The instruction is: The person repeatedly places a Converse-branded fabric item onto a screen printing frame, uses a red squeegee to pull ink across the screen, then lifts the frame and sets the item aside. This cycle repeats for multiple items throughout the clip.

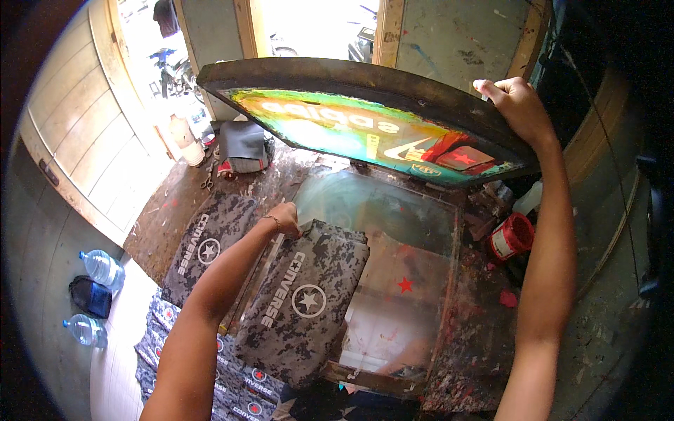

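Observation:
My left hand (284, 219) is closed on the far corner of a grey camouflage fabric panel (298, 309) with a pale star-in-circle print. The panel lies slanted over the left part of a glass-like printing plate (421, 326), which carries a small red star. At the far right, my right hand (519, 105) grips the raised edge of a screen-printing frame (337, 70). This dark frame tilts up above the plate, its mesh stained green, yellow and red. Another printed camouflage piece (203, 242) lies left of my left forearm.
Several camouflage pieces with red stars (260, 375) lie at the near left. A red paint tub (511, 237) stands right of the plate. Scissors (206, 179), a grey cloth bundle (244, 146) and a white jug (185, 140) sit at the far left. Water bottles (103, 268) stand near the left wall.

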The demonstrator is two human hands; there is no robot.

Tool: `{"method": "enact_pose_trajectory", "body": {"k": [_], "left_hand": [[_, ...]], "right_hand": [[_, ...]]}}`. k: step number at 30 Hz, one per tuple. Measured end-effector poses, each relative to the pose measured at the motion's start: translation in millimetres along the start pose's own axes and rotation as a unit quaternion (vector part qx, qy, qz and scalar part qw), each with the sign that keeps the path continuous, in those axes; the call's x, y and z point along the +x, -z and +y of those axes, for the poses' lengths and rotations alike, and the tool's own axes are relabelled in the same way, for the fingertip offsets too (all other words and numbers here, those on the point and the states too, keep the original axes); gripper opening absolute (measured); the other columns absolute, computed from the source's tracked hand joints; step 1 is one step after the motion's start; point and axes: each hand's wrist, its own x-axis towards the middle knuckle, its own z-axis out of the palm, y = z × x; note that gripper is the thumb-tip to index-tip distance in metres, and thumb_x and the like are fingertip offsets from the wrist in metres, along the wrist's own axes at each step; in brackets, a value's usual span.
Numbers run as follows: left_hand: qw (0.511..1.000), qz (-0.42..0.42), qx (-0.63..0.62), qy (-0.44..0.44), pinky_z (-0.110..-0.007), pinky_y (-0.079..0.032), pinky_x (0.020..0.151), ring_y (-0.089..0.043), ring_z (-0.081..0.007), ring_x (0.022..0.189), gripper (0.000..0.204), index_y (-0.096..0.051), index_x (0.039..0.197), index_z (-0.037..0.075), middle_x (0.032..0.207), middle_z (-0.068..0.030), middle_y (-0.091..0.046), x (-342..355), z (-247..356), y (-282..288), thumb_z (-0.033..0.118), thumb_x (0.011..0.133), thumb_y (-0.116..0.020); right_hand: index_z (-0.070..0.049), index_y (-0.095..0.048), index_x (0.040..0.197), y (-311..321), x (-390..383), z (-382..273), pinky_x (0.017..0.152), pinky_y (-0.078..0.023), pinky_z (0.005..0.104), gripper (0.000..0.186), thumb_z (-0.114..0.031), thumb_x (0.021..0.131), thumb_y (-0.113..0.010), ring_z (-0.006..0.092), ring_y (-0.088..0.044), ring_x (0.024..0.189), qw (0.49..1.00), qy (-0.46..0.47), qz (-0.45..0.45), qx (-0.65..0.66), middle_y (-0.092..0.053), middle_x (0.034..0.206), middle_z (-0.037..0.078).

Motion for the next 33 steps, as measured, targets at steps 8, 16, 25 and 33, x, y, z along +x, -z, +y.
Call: {"method": "enact_pose_trajectory", "body": {"k": [8, 16, 25, 33], "left_hand": [[0.988, 0.086, 0.103, -0.073, -0.047, -0.059, 0.083, -0.071, -0.0393, 0.096, 0.020, -0.070, 0.093, -0.003, 0.097, -0.0255, -0.069, -35.0, 29.0, -10.3, 0.012, 0.079, -0.070], [0.919, 0.225, 0.260, -0.195, -0.040, -0.059, 0.078, -0.067, -0.0324, 0.097, 0.014, -0.069, 0.094, 0.000, 0.097, -0.0174, -0.064, -80.5, 42.5, -38.3, 0.010, 0.090, -0.059], [0.972, 0.042, 0.179, -0.145, -0.043, -0.059, 0.079, -0.070, -0.0357, 0.095, 0.013, -0.073, 0.082, -0.001, 0.094, -0.0206, -0.069, -69.9, 44.3, -13.0, 0.007, 0.082, -0.063], [0.998, -0.035, -0.036, -0.043, -0.040, -0.059, 0.078, -0.074, -0.0359, 0.084, 0.023, -0.078, 0.085, 0.006, 0.088, -0.0212, -0.075, -16.0, 7.8, 11.1, 0.016, 0.064, -0.084]], "right_hand": [[0.003, -0.068, 0.069, -2.6, 2.9, 6.3, 0.071, -0.053, 0.0430, 0.063, -0.055, 0.092, -0.062, 0.0324, -0.069, 0.065, 1.000, 0.008, 0.017, -0.014, -0.065, 0.063, 0.021], [0.002, -0.068, 0.069, -5.9, 3.3, 10.3, 0.073, -0.053, 0.0437, 0.064, -0.057, 0.092, -0.061, 0.0350, -0.069, 0.067, 0.999, 0.027, 0.018, -0.014, -0.066, 0.065, 0.021], [0.003, -0.067, 0.069, -4.6, 3.1, 6.6, 0.074, -0.053, 0.0437, 0.064, -0.057, 0.092, -0.062, 0.0360, -0.069, 0.069, 1.000, 0.004, 0.003, -0.022, -0.066, 0.067, 0.022], [0.002, -0.068, 0.069, -4.1, -0.9, 6.0, 0.072, -0.052, 0.0433, 0.063, -0.055, 0.093, -0.061, 0.0339, -0.069, 0.066, 1.000, 0.015, 0.016, -0.021, -0.067, 0.065, 0.020]]}}
